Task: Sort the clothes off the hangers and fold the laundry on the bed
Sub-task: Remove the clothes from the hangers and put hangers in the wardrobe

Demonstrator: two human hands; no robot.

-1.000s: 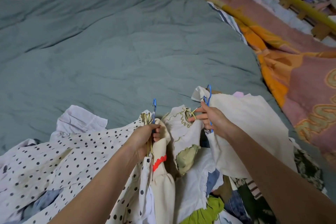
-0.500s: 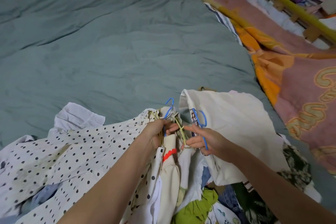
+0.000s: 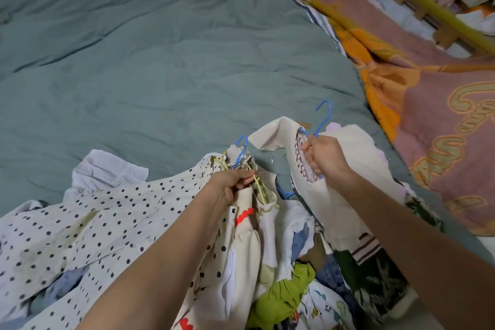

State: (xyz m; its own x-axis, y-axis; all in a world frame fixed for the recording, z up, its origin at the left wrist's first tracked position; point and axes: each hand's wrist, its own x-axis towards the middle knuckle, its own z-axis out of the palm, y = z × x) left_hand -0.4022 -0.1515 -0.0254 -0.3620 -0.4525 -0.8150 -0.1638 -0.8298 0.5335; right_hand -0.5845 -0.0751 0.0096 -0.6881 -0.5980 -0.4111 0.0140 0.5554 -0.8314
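Wrinkled grey-green bedding [image 3: 150, 67] covers the bed and fills most of the view, running up to a pale wall at the top. Along its right side lies a pink and orange blanket [image 3: 434, 120], with a yellow rail [image 3: 417, 0] slanting above it.

At the near edge of the bed sits a heap of laundry. Its biggest piece is a white polka-dot garment [image 3: 88, 228] spread across the left. To the right of the heap is a cream garment [image 3: 345, 203], lifted a little above the pile. Between and below them are smaller pieces, among them a crumpled green cloth [image 3: 284, 295].

The left hand [image 3: 230, 182] has its grip closed around a bundle of hanger necks [image 3: 242, 158], blue, silver and yellow, at the top of the pile. The right hand [image 3: 324, 158] is curled at the neckline of the cream garment, gripping the blue hanger [image 3: 322, 118], whose hook stands up above the fingers.
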